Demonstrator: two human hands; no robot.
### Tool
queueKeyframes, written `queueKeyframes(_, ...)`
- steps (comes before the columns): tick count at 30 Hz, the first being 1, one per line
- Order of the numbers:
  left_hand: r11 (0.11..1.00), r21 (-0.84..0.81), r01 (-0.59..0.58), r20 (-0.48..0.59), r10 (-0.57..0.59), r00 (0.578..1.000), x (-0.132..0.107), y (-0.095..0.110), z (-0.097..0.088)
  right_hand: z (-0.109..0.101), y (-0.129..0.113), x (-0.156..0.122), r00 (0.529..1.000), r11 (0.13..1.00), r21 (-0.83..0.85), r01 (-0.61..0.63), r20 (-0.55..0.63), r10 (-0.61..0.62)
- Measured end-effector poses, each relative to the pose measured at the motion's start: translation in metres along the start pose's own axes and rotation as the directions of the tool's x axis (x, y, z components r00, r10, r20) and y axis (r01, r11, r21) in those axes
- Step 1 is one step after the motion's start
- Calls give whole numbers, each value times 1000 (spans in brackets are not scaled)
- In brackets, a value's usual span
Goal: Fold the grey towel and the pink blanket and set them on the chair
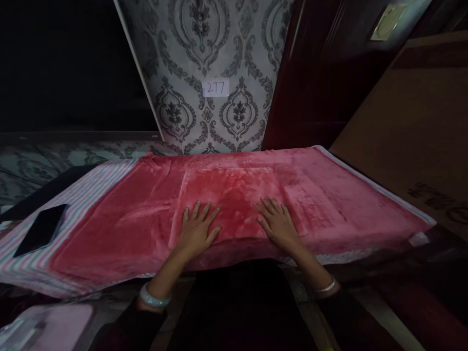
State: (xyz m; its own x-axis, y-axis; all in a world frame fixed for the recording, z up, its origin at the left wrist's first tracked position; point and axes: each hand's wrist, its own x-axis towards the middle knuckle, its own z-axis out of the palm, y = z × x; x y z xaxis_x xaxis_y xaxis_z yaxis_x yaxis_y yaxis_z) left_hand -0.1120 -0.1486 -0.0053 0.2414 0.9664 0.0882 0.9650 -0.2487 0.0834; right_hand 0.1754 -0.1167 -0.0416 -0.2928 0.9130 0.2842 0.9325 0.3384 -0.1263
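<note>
A red plush cloth (234,195), roughly square, lies flat on a larger pinkish-red plush cover (124,219). My left hand (197,231) rests palm down over the square's left front part, fingers stretched and spread. Over its right front part lies my right hand (278,224), also flat with the fingers apart. Neither hand grips anything. The square's front edge runs close to the front of the surface, and my palms hide small parts of it. Whether it is folded in layers I cannot tell.
A dark phone (42,229) lies at the left on a striped cloth (98,183). Behind stand a black screen (69,68) and a patterned wall with a paper marked 277 (215,87). A large cardboard box (413,126) borders the right side.
</note>
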Motion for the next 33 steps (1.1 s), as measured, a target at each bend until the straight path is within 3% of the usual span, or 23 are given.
queueKeyframes(4, 1000, 3, -16, -10, 16, 1000, -2, 0, -2, 1, 0, -2, 999, 1000, -6, 6, -53, -7)
queueKeyframes(13, 1000, -26, -4, -23, 4, 1000, -3, 0, -9, -3, 1, -2, 999, 996, 91, -13, -36, 16)
queueKeyframes(19, 995, -54, -88, -133, 80, 988, -1, 31, -20, -18, -30, 7, 996, 983, 168, 69, -73, -57)
queueKeyframes(24, 999, -17, -41, -75, 39, 996, 2, 49, -4, -15, -55, 9, 999, 995, 84, 49, 9, -50)
queueKeyframes(33, 998, 41, -46, -74, 49, 996, 1, 49, 16, 3, -56, 0, 998, 998, 39, 58, -40, -56)
